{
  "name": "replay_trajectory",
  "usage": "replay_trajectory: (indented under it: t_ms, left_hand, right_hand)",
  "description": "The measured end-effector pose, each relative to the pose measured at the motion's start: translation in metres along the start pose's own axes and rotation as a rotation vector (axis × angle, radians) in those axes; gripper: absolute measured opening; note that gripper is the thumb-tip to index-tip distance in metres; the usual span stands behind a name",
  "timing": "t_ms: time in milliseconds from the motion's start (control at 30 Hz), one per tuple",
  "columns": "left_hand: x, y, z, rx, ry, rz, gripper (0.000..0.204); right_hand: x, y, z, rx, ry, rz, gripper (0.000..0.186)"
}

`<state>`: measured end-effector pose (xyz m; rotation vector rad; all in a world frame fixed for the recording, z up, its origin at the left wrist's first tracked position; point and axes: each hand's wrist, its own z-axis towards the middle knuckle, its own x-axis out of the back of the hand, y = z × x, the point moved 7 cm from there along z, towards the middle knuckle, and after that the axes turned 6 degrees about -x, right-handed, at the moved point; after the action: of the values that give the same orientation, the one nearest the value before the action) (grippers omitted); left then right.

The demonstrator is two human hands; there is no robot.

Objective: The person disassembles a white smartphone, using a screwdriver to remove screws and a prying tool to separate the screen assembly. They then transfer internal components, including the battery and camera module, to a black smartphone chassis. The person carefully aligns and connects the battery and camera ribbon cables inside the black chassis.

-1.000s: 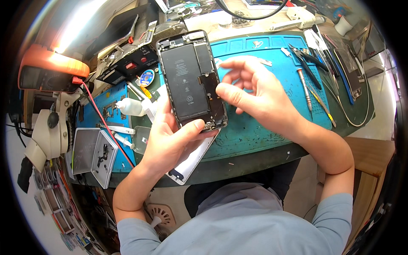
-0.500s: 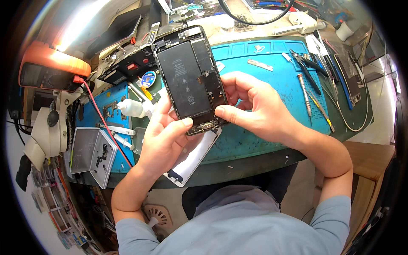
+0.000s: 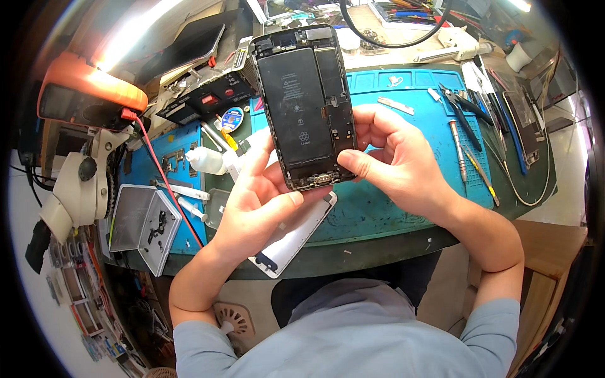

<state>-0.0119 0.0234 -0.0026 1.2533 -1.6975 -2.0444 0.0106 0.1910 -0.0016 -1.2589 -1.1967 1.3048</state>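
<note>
Both my hands hold up an opened phone body (image 3: 343,142), its dark inside facing me and a large black battery (image 3: 287,120) along its left part. My left hand (image 3: 261,211) supports the lower left side, fingers partly hidden behind it and thumb near the bottom edge. On the lower right edge my right hand (image 3: 400,164) has its thumb against the rim, with curled fingers at the side. Below my left hand, a white phone front panel (image 3: 299,236) lies slanted at the bench's front edge, partly covered by that hand.
A blue work mat (image 3: 391,208) covers the bench. Pliers (image 3: 463,116), a screwdriver (image 3: 458,151) and tweezers lie right. An open clear box (image 3: 151,227) with small black parts, a white bottle (image 3: 207,161), an orange multimeter (image 3: 91,94) and a microscope arm (image 3: 82,183) stand left.
The phone body has moved slightly right and up with both hands, and sits a little more upright. My left thumb has slid off its lower edge. The whole view has shifted slightly.
</note>
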Motion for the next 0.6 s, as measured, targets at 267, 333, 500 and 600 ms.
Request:
replay_trajectory:
  t_ms: [267,333,500,600]
  left_hand:
    - [-0.0005,0.0008,-0.0004,-0.059,-0.037,0.044,0.081]
    - [-0.0008,0.0014,-0.0005,-0.046,-0.008,0.027,0.078]
    - [0.0014,0.0021,0.0015,-0.015,0.068,-0.027,0.067]
    - [0.0015,0.0020,0.0019,-0.013,0.097,0.023,0.063]
  right_hand:
    - [0.0005,-0.0012,0.0006,0.030,-0.003,0.004,0.033]
    - [-0.0003,0.0008,0.0004,0.033,-0.002,0.021,0.033]
    - [-0.0023,0.0003,0.0005,0.023,0.000,0.014,0.034]
    - [-0.0029,0.0016,0.0007,0.049,-0.010,-0.016,0.034]
